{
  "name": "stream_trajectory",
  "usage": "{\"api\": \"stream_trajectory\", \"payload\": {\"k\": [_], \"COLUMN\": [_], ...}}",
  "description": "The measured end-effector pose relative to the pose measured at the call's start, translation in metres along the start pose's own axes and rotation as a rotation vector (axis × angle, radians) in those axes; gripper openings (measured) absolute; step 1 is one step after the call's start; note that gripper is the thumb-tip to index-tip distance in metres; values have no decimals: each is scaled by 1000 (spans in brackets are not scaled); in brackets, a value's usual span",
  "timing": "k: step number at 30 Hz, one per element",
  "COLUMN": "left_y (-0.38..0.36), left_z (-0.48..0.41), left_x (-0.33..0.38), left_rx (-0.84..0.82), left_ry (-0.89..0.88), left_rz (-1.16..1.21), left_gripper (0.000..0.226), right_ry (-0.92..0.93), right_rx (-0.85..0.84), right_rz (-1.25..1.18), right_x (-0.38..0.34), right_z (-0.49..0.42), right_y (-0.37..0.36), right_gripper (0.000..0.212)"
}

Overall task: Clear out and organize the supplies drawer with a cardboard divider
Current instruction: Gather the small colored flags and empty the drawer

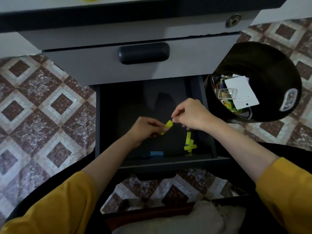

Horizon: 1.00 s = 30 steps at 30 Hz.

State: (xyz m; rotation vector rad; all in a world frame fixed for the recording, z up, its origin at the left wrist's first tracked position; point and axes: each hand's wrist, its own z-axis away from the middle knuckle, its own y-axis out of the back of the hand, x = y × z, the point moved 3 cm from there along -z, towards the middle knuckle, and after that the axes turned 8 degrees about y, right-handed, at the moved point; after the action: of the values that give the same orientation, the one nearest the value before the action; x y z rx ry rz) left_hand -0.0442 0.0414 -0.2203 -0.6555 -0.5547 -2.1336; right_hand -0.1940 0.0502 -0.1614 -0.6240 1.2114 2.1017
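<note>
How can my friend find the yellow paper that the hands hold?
Under the grey desk, look in the open drawer. The left hand and right hand pinch one yellow strip over its middle. The other yellow strips lie flat on the drawer floor.

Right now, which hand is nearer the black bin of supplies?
Right. The right hand sits just left of the black bin, over the right side of the drawer; the left hand is farther left, near its middle.
</note>
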Motion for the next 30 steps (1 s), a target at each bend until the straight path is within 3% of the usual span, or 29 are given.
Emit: {"api": "stream_trajectory", "payload": {"k": [4,9,19,21,24,30], "left_y": [8,12,22,29,40,43], "left_z": [8,15,22,22,21,23], "left_x": [17,25,39,38,38,41], "left_rx": [17,-29,30,65,125,151], "left_ry": [-36,-61,-144,-150,-161,-216], "left_rz": [81,138,-44,-62,-111,-172], "left_gripper": [4,5,4,5,7,5], "right_ry": [-91,-64,-31,-37,41,297], "right_rx": [-26,46,-12,15,40,-286], "right_rz": [-217,-354,-454,-305,221,755], "right_x": [3,0,4,13,27,49], "right_z": [0,-4,7,5,-7,-16], "right_y": [-3,-2,10,17,9,-51], "right_gripper": [20,8,11,13,17,29]}}
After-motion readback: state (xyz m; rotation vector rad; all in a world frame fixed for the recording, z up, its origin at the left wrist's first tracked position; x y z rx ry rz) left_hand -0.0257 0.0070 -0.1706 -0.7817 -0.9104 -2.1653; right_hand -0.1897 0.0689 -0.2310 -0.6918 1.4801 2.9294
